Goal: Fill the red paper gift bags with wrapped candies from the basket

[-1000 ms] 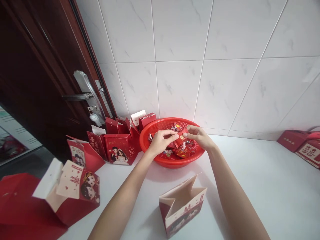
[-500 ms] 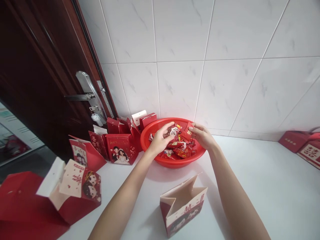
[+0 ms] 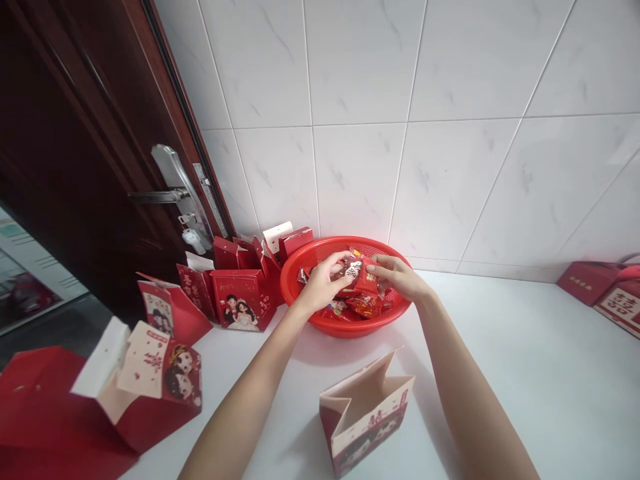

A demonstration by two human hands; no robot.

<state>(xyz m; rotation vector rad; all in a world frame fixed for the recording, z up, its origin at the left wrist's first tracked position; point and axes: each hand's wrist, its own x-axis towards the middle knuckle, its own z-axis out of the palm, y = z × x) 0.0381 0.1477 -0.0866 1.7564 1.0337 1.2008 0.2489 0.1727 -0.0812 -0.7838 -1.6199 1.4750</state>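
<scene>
A red plastic basket [image 3: 350, 328] holds several wrapped candies [image 3: 365, 305], mostly red. Over its left part, my left hand [image 3: 323, 283] pinches a dark red candy packet [image 3: 353, 269] with a white patch. From the right, my right hand [image 3: 400, 275] holds a bright red packet [image 3: 369, 279] between thumb and fingers, right beside the other packet. Nearer to me, between my forearms, an open-topped paper box [image 3: 367, 413] stands upright on the white table [image 3: 500, 360]; what shows of its inside is bare.
Several red gift boxes [image 3: 243, 300] stand left of the basket, with larger ones [image 3: 160, 380] at the near left. More red boxes [image 3: 620, 300] sit at the far right. Behind are a tiled wall [image 3: 360, 167] and a dark door [image 3: 90, 120] with a handle.
My right hand has moved left and slightly down with its red packet, which now lies against the one in my left hand. The open box has not moved.
</scene>
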